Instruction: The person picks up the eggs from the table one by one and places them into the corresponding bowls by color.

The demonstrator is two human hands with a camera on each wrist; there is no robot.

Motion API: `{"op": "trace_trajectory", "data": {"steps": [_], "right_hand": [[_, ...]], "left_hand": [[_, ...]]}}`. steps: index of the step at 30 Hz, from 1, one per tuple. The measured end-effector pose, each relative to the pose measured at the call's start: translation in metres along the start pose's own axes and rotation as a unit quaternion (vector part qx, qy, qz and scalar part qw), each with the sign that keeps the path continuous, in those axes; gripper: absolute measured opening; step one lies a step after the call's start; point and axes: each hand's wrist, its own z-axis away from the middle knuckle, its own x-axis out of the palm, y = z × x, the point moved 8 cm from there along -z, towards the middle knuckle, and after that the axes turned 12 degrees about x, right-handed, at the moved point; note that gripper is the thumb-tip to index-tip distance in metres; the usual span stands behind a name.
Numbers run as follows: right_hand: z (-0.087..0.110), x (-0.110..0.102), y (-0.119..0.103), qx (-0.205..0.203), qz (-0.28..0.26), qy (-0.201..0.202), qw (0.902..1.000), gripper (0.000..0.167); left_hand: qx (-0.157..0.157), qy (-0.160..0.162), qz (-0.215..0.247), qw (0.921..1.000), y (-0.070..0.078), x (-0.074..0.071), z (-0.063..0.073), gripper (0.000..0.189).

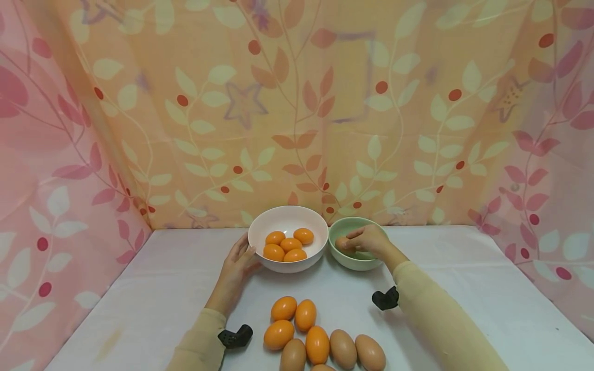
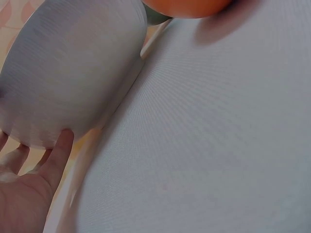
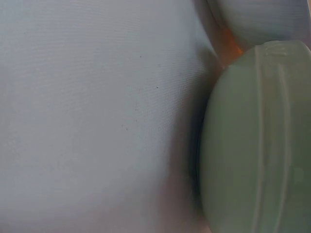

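In the head view, my left hand (image 1: 235,270) rests against the left side of a white bowl (image 1: 260,257), which has several orange eggs (image 1: 291,245) in it. The left wrist view shows the thumb and fingers spread along the bowl's outer wall (image 2: 77,73). Inside the smaller green bowl (image 1: 355,264) to the right, my right hand (image 1: 373,241) pinches a brown egg (image 1: 342,243). The hand hides part of that egg and of the bowl's interior. Only the outside of the green bowl (image 3: 243,145) appears in the right wrist view, without the hand.
Nearer on the white-covered table (image 1: 162,288) lies a loose group of orange eggs (image 1: 278,335) and brown eggs (image 1: 343,349). The two bowls stand side by side near the far edge, before a patterned curtain (image 1: 209,129). Black wrist devices (image 1: 386,298) sit at both sleeves.
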Motion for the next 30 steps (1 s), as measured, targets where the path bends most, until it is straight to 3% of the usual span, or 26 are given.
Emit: {"op": "trace_trajectory", "data": {"steps": [11, 19, 24, 30], "right_hand": [[0.007, 0.002, -0.001, 0.006, 0.03, 0.01, 0.9995, 0.043], [0.012, -0.004, -0.009, -0.024, -0.004, -0.006, 0.9997, 0.046], [0.034, -0.018, -0.021, -0.056, -0.068, -0.038, 0.9954, 0.052], [0.078, -0.029, -0.032, -0.097, -0.066, -0.047, 0.9919, 0.055]], "left_hand": [[0.002, -0.001, 0.0, 1.0, 0.0, 0.0, 0.002, 0.06], [-0.002, -0.004, 0.003, 1.0, -0.002, 0.0, 0.002, 0.06], [-0.009, -0.002, 0.003, 1.0, -0.004, 0.0, 0.003, 0.061], [0.003, -0.005, 0.008, 0.9999, -0.001, -0.002, 0.001, 0.059]]}}
